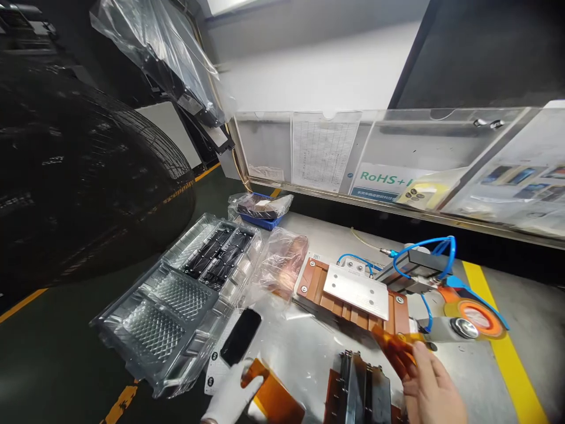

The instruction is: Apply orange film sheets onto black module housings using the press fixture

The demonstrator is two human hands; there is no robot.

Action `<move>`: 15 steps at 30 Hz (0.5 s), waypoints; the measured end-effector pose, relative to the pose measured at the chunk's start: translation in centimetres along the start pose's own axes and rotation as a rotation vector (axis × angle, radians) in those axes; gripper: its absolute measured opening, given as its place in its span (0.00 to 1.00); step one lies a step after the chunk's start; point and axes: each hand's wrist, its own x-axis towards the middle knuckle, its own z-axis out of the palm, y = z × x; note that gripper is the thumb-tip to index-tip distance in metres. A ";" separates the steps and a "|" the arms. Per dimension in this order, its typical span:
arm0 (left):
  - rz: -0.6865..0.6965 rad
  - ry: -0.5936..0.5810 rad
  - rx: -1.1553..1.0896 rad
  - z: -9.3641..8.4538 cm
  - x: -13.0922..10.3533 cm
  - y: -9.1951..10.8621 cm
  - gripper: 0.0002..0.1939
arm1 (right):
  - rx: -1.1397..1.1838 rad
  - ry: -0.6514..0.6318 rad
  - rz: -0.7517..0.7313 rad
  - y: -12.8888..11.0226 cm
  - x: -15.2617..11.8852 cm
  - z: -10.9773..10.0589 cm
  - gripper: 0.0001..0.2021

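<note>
My left hand (230,396), in a white glove, is closed on an amber see-through film sheet (279,399) near the bottom edge. Between the bare fingers of my right hand (430,380) is an amber film piece (391,348), held up just in front of the brown press fixture (315,281). Several long black parts (357,388) sit between my two hands, with amber film under and beside them. The fixture carries a silver metal plate (356,292) on top. A flat black rectangle (241,337) lies above my left hand on a white marked card.
A clear plastic tray (165,312) on the left holds black parts. Crumpled clear bags (282,265) lie beside the fixture. An air cylinder with blue hoses (426,268), a white bottle (445,328) and orange tape rolls (481,318) stand right. A large fan cage (101,176) fills the left.
</note>
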 end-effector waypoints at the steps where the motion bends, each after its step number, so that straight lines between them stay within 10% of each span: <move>1: 0.061 0.039 0.069 -0.7 0.1 0.9 0.24 | -0.126 -0.065 -0.027 -0.1 0.1 -0.2 0.30; 4: 0.338 0.076 0.227 -2.0 -0.5 5.5 0.19 | -0.545 -0.385 -0.143 0.1 -0.3 -0.3 0.26; 8: 0.614 -0.258 0.098 -1.2 -2.8 13.7 0.13 | -0.827 -0.747 -0.320 1.2 -1.9 0.7 0.19; 11: 0.601 -0.450 0.247 0.0 -4.2 18.0 0.12 | -0.848 -0.788 -0.394 1.6 -3.2 1.4 0.17; 15: 0.568 -0.482 0.460 1.5 -4.4 19.0 0.11 | -0.839 -0.801 -0.405 1.4 -3.9 1.3 0.18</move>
